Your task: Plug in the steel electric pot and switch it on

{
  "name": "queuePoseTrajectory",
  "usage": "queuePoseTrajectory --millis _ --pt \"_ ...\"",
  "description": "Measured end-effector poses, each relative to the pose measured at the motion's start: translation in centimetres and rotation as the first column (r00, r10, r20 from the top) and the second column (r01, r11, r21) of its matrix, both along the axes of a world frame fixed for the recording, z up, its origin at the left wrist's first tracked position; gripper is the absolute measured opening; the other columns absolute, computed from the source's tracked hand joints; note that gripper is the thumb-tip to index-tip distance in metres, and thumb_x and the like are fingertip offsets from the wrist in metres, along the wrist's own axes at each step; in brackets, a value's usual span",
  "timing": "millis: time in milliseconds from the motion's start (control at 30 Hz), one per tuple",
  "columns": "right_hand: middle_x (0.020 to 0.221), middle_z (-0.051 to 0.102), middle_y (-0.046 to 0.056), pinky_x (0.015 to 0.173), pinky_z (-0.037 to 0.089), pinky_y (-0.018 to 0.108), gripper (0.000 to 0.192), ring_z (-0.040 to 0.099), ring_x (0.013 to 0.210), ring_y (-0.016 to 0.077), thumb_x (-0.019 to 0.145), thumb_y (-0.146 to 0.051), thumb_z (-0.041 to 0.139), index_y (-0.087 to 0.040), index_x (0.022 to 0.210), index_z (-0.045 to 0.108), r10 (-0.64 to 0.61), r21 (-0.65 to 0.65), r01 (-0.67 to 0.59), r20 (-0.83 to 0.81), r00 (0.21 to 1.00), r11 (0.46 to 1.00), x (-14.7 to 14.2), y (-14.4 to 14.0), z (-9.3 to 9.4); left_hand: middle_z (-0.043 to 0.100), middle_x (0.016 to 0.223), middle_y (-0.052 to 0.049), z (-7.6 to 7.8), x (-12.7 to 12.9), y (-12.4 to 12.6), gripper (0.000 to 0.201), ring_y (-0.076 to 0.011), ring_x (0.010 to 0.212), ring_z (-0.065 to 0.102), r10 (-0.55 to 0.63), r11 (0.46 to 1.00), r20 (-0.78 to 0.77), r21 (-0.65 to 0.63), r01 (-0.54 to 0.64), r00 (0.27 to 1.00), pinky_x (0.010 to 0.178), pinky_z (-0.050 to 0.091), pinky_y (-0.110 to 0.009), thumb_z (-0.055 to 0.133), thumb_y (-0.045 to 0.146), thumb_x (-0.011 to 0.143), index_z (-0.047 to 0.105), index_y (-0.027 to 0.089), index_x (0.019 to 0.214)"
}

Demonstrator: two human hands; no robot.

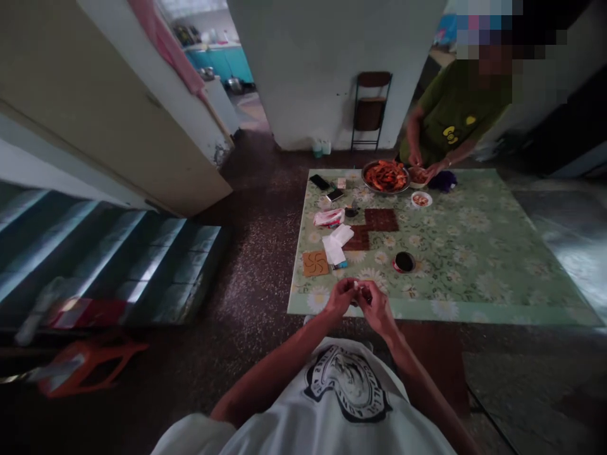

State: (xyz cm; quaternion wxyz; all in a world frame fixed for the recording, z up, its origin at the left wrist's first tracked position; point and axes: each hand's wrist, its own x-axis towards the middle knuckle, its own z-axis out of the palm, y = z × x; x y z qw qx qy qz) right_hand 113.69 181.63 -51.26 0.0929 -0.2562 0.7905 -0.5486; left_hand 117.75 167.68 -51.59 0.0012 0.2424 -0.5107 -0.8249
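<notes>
My left hand [341, 297] and my right hand [375, 304] meet over the table's near edge, fingers pinched together. Between their fingertips is a small pale piece [356, 285], too small to identify. Ahead and to the right of my hands stands a cup of dark liquid [404, 261]. White paper tissues [336, 245] lie beyond my left hand, near a tan square coaster [315, 263] with a swirl pattern. A blue packet [339, 265] lies partly under the tissues.
On the flowered tablecloth [465, 272] are a large bowl of reddish shellfish [386, 176], a small white bowl [422, 200], brown mats [382, 220], a tissue pack [329, 218] and phones [319, 182]. A person in green [455, 120] works at the far side. A folded chair [371, 110] leans on the wall.
</notes>
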Motion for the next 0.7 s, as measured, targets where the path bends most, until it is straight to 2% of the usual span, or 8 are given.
queuePoseTrajectory --millis 100,200,267,333,433,533,600,700 --pt "0.093 0.076 0.006 0.075 0.056 0.03 0.014 0.07 0.079 0.0181 0.099 -0.024 0.056 -0.021 0.108 0.067 -0.01 0.071 0.017 -0.088 0.996 0.997 0.9 -4.3 0.1 0.071 0.083 -0.005 0.5 0.9 -5.5 0.049 -0.0161 0.071 0.064 -0.146 0.989 0.036 0.027 0.145 0.989 0.062 0.052 -0.026 0.091 0.05 0.066 0.075 0.015 0.096" --pt "0.095 0.074 0.005 0.081 0.054 0.031 0.016 0.068 0.085 0.0184 0.096 -0.017 0.053 -0.021 0.103 0.067 -0.02 0.107 0.036 -0.142 0.99 0.994 1.6 -7.9 0.4 0.071 0.083 -0.005 0.3 1.5 -10.3 0.04 -0.016 0.075 0.064 -0.257 0.96 0.084 0.14 0.244 0.963 0.064 0.052 -0.026 0.093 0.043 0.065 0.076 0.015 0.088" --pt "0.096 0.073 0.005 0.083 0.053 0.031 0.019 0.067 0.087 0.0182 0.094 -0.014 0.052 -0.021 0.102 0.068 -0.05 0.097 0.063 -0.129 0.99 0.993 2.0 -9.8 0.4 0.072 0.084 -0.005 -0.3 1.7 -12.5 0.043 -0.0148 0.072 0.064 -0.307 0.937 0.097 0.203 0.283 0.947 0.063 0.052 -0.025 0.096 0.043 0.063 0.077 0.015 0.09" --pt "0.098 0.072 0.006 0.082 0.053 0.031 0.02 0.067 0.089 0.0182 0.091 -0.014 0.054 -0.021 0.103 0.068 -0.103 0.077 0.108 -0.067 0.992 0.991 2.5 -11.3 0.4 0.074 0.084 -0.006 -1.0 1.8 -13.9 0.047 -0.0134 0.067 0.062 -0.31 0.937 0.1 0.202 0.286 0.946 0.061 0.051 -0.026 0.097 0.045 0.061 0.079 0.014 0.091" --pt "0.099 0.073 0.005 0.075 0.052 0.029 0.022 0.067 0.086 0.0181 0.09 -0.021 0.06 -0.021 0.109 0.069 -0.242 0.04 0.239 0.107 0.964 0.97 3.2 -12.9 0.0 0.072 0.074 -0.005 -1.9 1.6 -15.0 0.048 -0.0131 0.059 0.059 -0.289 0.957 0.063 0.035 0.287 0.955 0.056 0.05 -0.026 0.095 0.05 0.061 0.08 0.013 0.088" --pt "0.094 0.073 0.005 0.067 0.049 0.028 0.023 0.064 0.076 0.017 0.09 -0.027 0.061 -0.02 0.11 0.069 -0.271 0.021 0.277 0.29 0.918 0.961 3.5 -13.8 -0.4 0.067 0.064 -0.003 -2.2 1.4 -15.3 0.04 -0.0119 0.053 0.054 -0.286 0.936 0.005 -0.213 0.281 0.958 0.051 0.045 -0.024 0.087 0.05 0.071 0.078 0.013 0.084" --pt "0.089 0.072 0.004 0.065 0.047 0.028 0.017 0.061 0.074 0.0167 0.089 -0.027 0.061 -0.02 0.101 0.07 -0.264 0.031 0.269 0.334 0.905 0.963 3.4 -14.0 -0.5 0.067 0.065 -0.003 -2.2 1.5 -15.5 0.035 -0.0121 0.054 0.055 -0.285 0.908 0.007 -0.317 0.273 0.959 0.05 0.044 -0.023 0.082 0.047 0.077 0.076 0.014 0.084" --pt "0.078 0.065 0.001 0.067 0.044 0.028 0.008 0.055 0.072 0.0152 0.084 -0.028 0.067 -0.02 0.084 0.065 -0.334 0.083 0.324 0.299 0.894 0.942 3.0 -14.0 -0.6 0.067 0.066 -0.003 -1.8 1.8 -15.8 0.035 -0.0137 0.055 0.058 -0.291 0.89 0.027 -0.358 0.281 0.956 0.05 0.045 -0.023 0.079 0.048 0.08 0.072 0.015 0.082"
